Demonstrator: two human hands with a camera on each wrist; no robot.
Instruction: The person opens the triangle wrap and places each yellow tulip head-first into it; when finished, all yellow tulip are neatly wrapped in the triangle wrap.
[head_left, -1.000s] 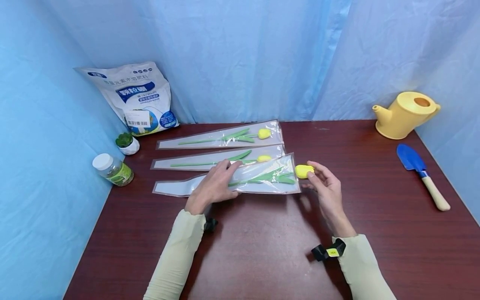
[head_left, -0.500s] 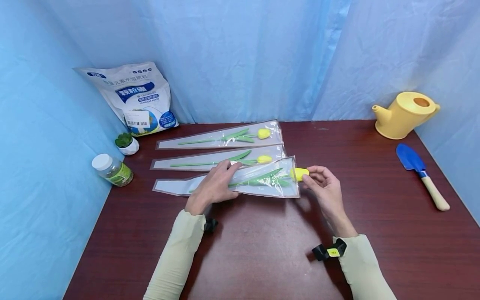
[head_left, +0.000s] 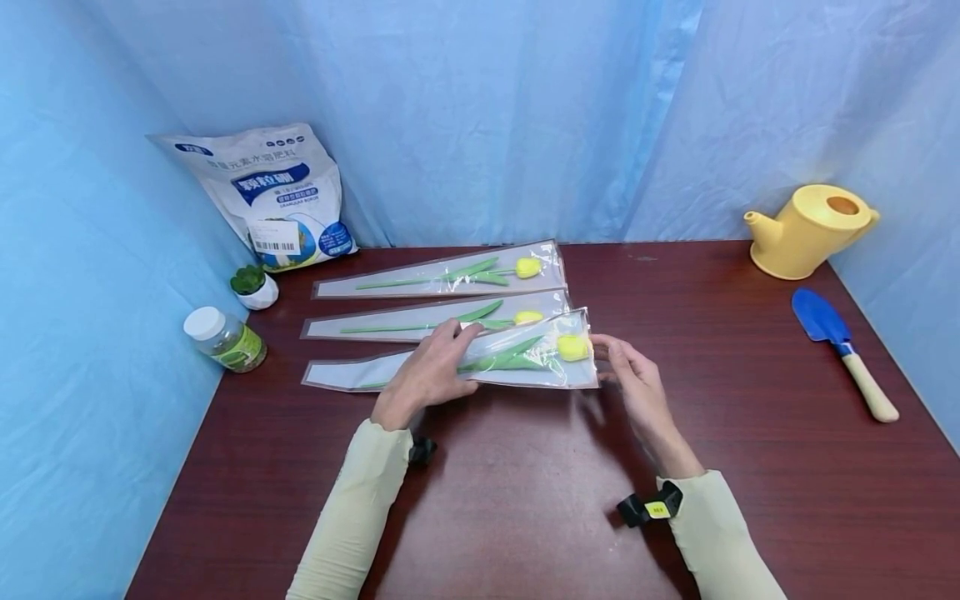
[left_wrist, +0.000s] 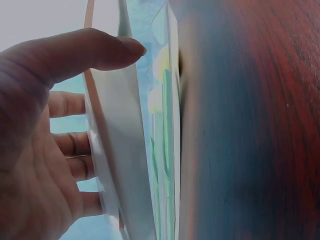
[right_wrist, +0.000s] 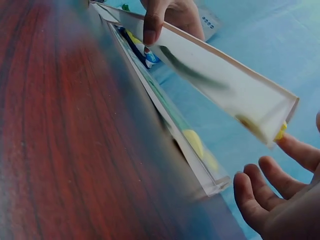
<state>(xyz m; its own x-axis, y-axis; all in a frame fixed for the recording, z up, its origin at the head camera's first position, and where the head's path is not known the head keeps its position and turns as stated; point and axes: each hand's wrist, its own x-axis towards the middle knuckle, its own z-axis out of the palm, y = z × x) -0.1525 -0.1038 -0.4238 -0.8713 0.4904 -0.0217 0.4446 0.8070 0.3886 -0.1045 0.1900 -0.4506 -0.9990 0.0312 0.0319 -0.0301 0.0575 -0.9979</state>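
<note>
My left hand [head_left: 429, 375] grips a long tapered flower sleeve [head_left: 337, 375] near its middle. In the left wrist view the thumb [left_wrist: 112, 50] lies on the sleeve's pale back and the other fingers are behind it. The sleeve is raised off the table in the right wrist view. Inside it is a tulip with a yellow head [head_left: 573, 347] near the wide end and green leaves. My right hand [head_left: 637, 383] is at that wide end, its fingers loosely extended; one fingertip touches a yellow bit [right_wrist: 281, 131] at the sleeve's mouth.
Two more sleeved yellow tulips lie behind, a middle one [head_left: 360, 325] and a far one [head_left: 337, 289]. At the left stand a fertilizer bag [head_left: 262, 196], a small potted succulent [head_left: 255, 287] and a lidded jar [head_left: 227, 339]. A yellow watering can [head_left: 806, 233] and blue trowel [head_left: 845, 354] are at the right.
The yellow tulip head has moved left, from outside the sleeve's wide end to inside it. My right hand has let go of the head and shifted slightly left. The left hand stays put.
</note>
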